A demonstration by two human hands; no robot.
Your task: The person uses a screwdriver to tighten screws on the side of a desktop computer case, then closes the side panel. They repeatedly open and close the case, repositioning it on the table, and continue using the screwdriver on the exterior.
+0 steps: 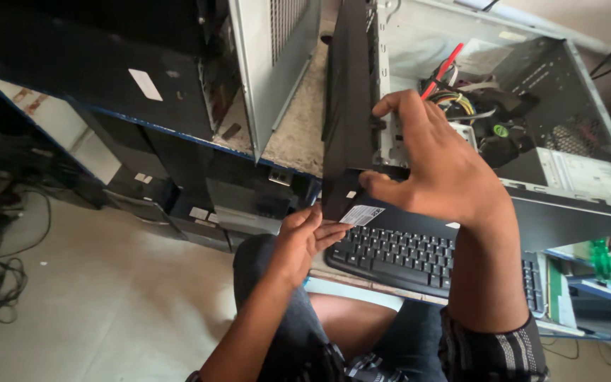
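The black plastic front panel [348, 106] of the open grey metal computer case [532, 120] stands on edge at twelve o'clock from the person's lap, its lower corner hanging over the black keyboard [419, 255]. The right hand [440, 166] comes in from five o'clock, forearm rising steeply, wrist bent, palm turned toward the case. Its fingers are spread wide and curled: the index finger hooks over the panel's rear edge at about eleven o'clock from the palm, while the thumb presses the panel's lower edge at nine o'clock, so the panel is pinched between them. The left hand [305, 240] reaches up from seven o'clock, fingers nearly straight and close together, their tips touching the panel's bottom corner just beside a small white sticker [362, 214]; it rests there rather than clenching. Coloured wires [454, 99] show inside the case, at one o'clock from the right hand.
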